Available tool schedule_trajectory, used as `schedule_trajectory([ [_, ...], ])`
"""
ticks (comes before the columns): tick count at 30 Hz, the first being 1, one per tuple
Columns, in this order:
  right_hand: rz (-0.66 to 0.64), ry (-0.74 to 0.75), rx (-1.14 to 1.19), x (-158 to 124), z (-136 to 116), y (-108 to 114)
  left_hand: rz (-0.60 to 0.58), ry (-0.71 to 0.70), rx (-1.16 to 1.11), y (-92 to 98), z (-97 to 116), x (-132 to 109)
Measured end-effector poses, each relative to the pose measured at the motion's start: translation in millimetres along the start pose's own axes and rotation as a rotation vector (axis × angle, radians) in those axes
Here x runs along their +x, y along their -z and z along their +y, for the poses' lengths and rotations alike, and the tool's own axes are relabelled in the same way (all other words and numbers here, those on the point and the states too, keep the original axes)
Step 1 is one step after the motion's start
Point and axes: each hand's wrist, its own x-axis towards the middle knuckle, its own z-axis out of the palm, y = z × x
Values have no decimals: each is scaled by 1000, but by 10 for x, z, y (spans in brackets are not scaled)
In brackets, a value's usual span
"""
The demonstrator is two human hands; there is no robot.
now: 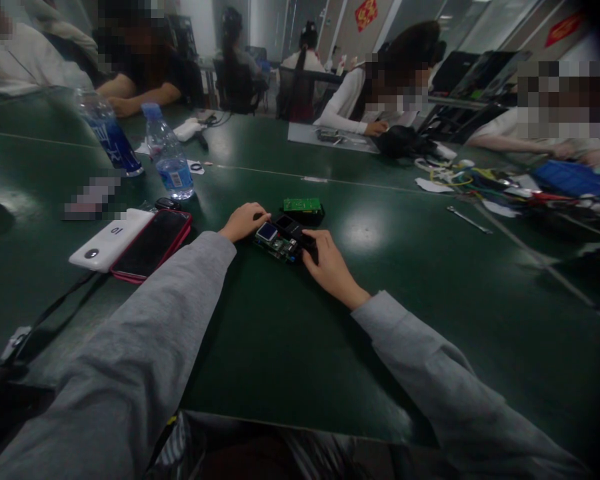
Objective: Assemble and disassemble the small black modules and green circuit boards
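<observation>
A small circuit board with a little square screen (275, 243) lies on the green table between my hands. Just behind it, partly covered by it, is a black plastic casing (291, 225) with a rectangular window. My left hand (245, 222) has its curled fingertips at the casing's left end. At the right end my right hand (327, 265) pinches the casing between thumb and forefinger; its other fingers are partly hidden. Farther back, a bare green circuit board (301, 205) rests on a dark piece.
Left of my hands lie a red-edged phone (153, 245) and a white power bank (111, 240). Two plastic water bottles stand behind, the nearer (173, 163) with a blue cap. A wrench (470, 220) and tangled wires (505, 187) lie right. Several people sit around.
</observation>
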Motion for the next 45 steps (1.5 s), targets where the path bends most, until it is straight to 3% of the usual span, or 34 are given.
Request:
schedule_trajectory([
  [45,5,2,-12,3,26,-26,10,-1,12,-51,-55,20],
])
